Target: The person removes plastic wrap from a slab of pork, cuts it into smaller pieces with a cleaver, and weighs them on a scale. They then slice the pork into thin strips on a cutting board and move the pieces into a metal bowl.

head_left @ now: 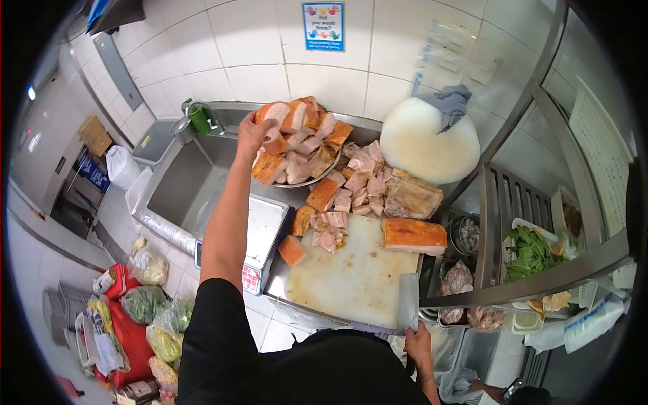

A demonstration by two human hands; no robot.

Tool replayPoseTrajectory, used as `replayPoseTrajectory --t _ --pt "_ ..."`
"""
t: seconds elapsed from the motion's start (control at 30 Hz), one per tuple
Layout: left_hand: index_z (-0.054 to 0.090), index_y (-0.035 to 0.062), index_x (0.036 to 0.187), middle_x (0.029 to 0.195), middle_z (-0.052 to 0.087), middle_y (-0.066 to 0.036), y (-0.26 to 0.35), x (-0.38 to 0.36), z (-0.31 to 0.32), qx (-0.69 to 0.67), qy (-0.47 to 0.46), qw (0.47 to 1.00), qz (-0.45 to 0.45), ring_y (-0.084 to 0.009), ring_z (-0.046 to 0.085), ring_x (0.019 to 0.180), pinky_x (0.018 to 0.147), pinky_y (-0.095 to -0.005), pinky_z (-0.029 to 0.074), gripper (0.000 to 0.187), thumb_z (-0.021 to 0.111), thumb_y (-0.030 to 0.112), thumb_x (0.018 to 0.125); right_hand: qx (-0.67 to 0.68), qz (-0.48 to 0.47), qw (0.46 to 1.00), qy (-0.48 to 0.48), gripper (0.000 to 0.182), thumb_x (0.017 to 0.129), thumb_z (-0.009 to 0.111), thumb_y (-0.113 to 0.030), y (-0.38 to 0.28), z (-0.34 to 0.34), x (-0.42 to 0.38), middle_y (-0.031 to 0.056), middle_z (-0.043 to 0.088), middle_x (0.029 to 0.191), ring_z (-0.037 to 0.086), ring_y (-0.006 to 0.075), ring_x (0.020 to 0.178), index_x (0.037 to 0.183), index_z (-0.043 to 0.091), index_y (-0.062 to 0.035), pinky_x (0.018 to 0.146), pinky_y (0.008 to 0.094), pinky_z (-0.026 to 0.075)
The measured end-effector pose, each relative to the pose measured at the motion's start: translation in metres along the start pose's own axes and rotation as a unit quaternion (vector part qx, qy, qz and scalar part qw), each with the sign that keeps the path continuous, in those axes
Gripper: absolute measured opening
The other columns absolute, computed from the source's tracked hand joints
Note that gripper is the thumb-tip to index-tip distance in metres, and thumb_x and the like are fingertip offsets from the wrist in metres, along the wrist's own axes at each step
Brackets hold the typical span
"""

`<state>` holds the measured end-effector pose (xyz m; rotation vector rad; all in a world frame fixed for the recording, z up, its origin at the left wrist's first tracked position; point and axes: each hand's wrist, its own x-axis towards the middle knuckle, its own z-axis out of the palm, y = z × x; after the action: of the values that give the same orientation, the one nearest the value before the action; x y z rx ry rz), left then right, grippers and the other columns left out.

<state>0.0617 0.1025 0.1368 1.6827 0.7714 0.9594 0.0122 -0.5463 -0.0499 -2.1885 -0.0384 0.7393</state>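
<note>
My left hand (pixel 254 137) reaches to the back left of a heaped metal bowl (pixel 312 181), its fingers closed on a chunk of cooked pork (pixel 273 112) with orange-brown skin. Many similar pork chunks (pixel 297 165) fill the bowl. At the front right, my right hand (pixel 418 345) grips a cleaver (pixel 408 304), its wide blade upright by the edge of the white cutting board (pixel 351 280). A skin-on pork slab (pixel 414 235) lies on the board's right side. Cut pork pieces (pixel 358 185) and a larger browned piece (pixel 413 194) lie behind it.
Left of the board are a scale (pixel 266 226) and a sink (pixel 192 179) with a tap. A round white board (pixel 432 142) with a grey cloth (pixel 449 106) leans at the wall. A metal rack (pixel 533 290) stands right. Another person's hand (pixel 476 386) shows lower right.
</note>
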Motion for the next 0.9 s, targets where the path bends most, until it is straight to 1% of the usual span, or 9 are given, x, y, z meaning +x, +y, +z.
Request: replayPoseTrajectory --t 0.2,0.23,0.37,0.53,0.6,0.67,0.7,0.83,0.9 --pt "0.059 0.0000 0.138 0.112 0.073 -0.017 0.018 0.020 0.055 0.108 -0.078 0.991 0.020 -0.0236 0.072 0.093 0.079 -0.0362 0.058 0.074 0.082 0.028 0.073 0.002 0.017 1.000 0.008 0.028 0.096 0.061 -0.022 0.002 0.005 -0.008 0.0099 0.061 0.063 0.061 0.0187 0.048 0.107 0.060 0.0040 0.047 0.0359 0.050" --pt "0.058 0.0003 0.139 0.117 0.072 -0.022 0.020 0.025 0.065 0.210 -0.061 0.972 0.089 -0.0303 0.072 0.101 0.089 -0.0397 0.056 0.075 0.080 0.030 0.073 0.003 0.021 1.000 0.012 0.028 0.096 0.061 -0.022 0.001 0.005 -0.010 0.0099 0.061 0.063 0.061 0.0187 0.048 0.107 0.060 0.0040 0.047 0.0359 0.050" --pt "0.060 0.0006 0.136 0.121 0.070 -0.023 0.022 0.052 0.107 0.301 -0.086 0.931 0.187 -0.0363 0.068 0.107 0.095 -0.0434 0.054 0.071 0.078 0.030 0.075 -0.028 0.022 0.999 0.020 0.029 0.096 0.062 -0.024 0.010 0.006 -0.013 0.0102 0.061 0.062 0.061 0.0190 0.048 0.107 0.060 0.0035 0.047 0.0363 0.050" --pt "0.056 0.0078 0.140 0.135 0.062 -0.013 0.022 0.086 0.146 0.489 -0.148 0.792 0.334 -0.0376 0.057 0.126 0.104 -0.0446 0.051 0.067 0.077 0.013 0.077 -0.055 -0.001 0.997 0.061 0.029 0.096 0.062 -0.024 0.038 0.008 -0.019 0.0117 0.061 0.062 0.062 0.0201 0.048 0.107 0.060 0.0039 0.046 0.0370 0.050" --pt "0.052 0.0156 0.147 0.150 0.052 -0.008 0.009 0.106 0.156 0.528 -0.174 0.757 0.344 -0.0400 0.046 0.139 0.109 -0.0496 0.047 0.072 0.075 0.006 0.079 -0.045 0.059 0.995 0.062 0.036 0.095 0.062 -0.030 0.028 0.003 -0.034 0.0264 0.068 0.072 0.072 0.0378 0.063 0.106 0.060 0.0049 0.061 0.0469 0.056" --pt "0.049 0.0307 0.151 0.159 0.044 -0.001 -0.002 0.106 0.154 0.684 -0.159 0.636 0.320 -0.0376 0.040 0.145 0.112 -0.0591 0.041 0.072 0.064 0.005 0.086 -0.038 0.083 0.994 0.056 0.036 0.095 0.063 -0.029 0.006 -0.006 -0.046 0.0255 0.068 0.071 0.071 0.0365 0.060 0.107 0.060 0.0054 0.059 0.0463 0.055" --pt "0.046 0.0347 0.153 0.165 0.035 0.003 -0.002 0.114 0.157 0.663 -0.217 0.685 0.211 -0.0375 0.033 0.150 0.116 -0.0636 0.034 0.075 0.066 0.007 0.086 -0.030 0.086 0.994 0.056 0.036 0.095 0.063 -0.028 0.005 -0.007 -0.048 0.0246 0.068 0.070 0.070 0.0356 0.058 0.107 0.059 0.0056 0.059 0.0459 0.055" --pt "0.048 0.0329 0.152 0.164 0.037 0.004 -0.010 0.128 0.164 0.678 -0.231 0.664 0.213 -0.0373 0.034 0.150 0.116 -0.0622 0.035 0.075 0.069 0.006 0.084 -0.014 0.093 0.994 0.050 0.037 0.096 0.062 -0.029 0.003 -0.010 -0.045 0.0217 0.067 0.067 0.069 0.0335 0.055 0.109 0.059 0.0053 0.056 0.0449 0.054" --pt "0.051 0.0304 0.150 0.162 0.041 0.002 -0.013 0.136 0.169 0.653 -0.232 0.694 0.195 -0.0354 0.041 0.145 0.115 -0.0559 0.041 0.077 0.071 0.004 0.081 -0.023 0.088 0.995 0.047 0.038 0.097 0.062 -0.030 0.005 -0.011 -0.037 0.0214 0.067 0.066 0.069 0.0337 0.055 0.109 0.058 0.0054 0.056 0.0447 0.054"
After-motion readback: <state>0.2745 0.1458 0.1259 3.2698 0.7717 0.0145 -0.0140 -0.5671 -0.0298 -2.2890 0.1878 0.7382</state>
